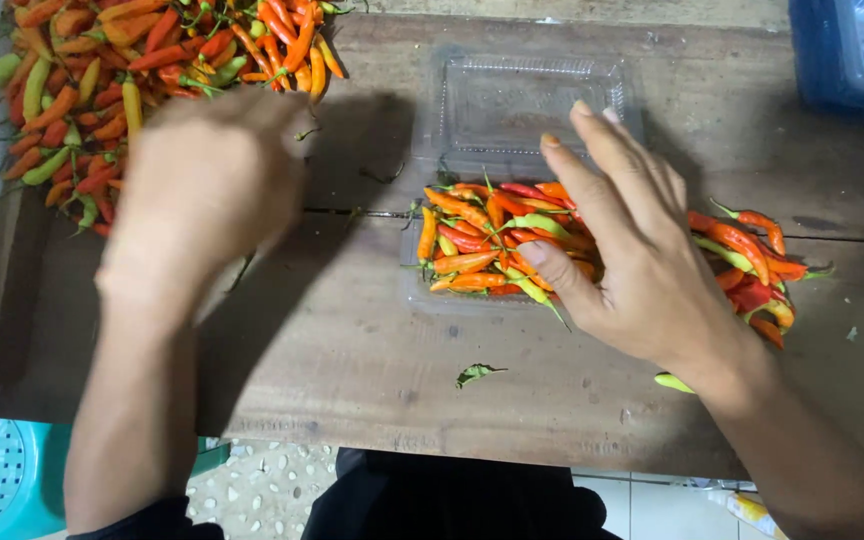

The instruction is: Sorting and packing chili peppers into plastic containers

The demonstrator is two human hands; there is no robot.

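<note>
**A:** Where are the hands right now?

**B:** The left hand (202, 190) is at the upper left of the frame, knuckles toward the camera and blurred, right at the edge of the big chili pile (122, 80). Its fingers curl away from view, so I cannot tell whether it grips anything. The right hand (632, 250) is open, fingers spread flat, resting over the chilies in the tray (487, 250) at centre frame.

**A:** And the tray itself?

**B:** A clear plastic clamshell tray (417, 295), its hinged lid (527, 100) folded back toward the top of the frame. It sits on the wooden worktop (352, 350), already heaped with red, orange and green peppers. A smaller loose bunch of chilies (752, 265) lies just right of it, partly behind the right wrist.

**A:** What could go wrong from here?

**B:** I'd judge the heap is the risk: peppers stand above the rim, so pressing unevenly could push some over the near edge, or leave stems sticking out where the lid should seat. The tray is light plastic (likely to slide), and it's held by one palm only. A stray green chili (674, 382) and a leaf scrap (477, 374) already lie near the worktop's front edge, over the tiled floor (262, 490).
</note>
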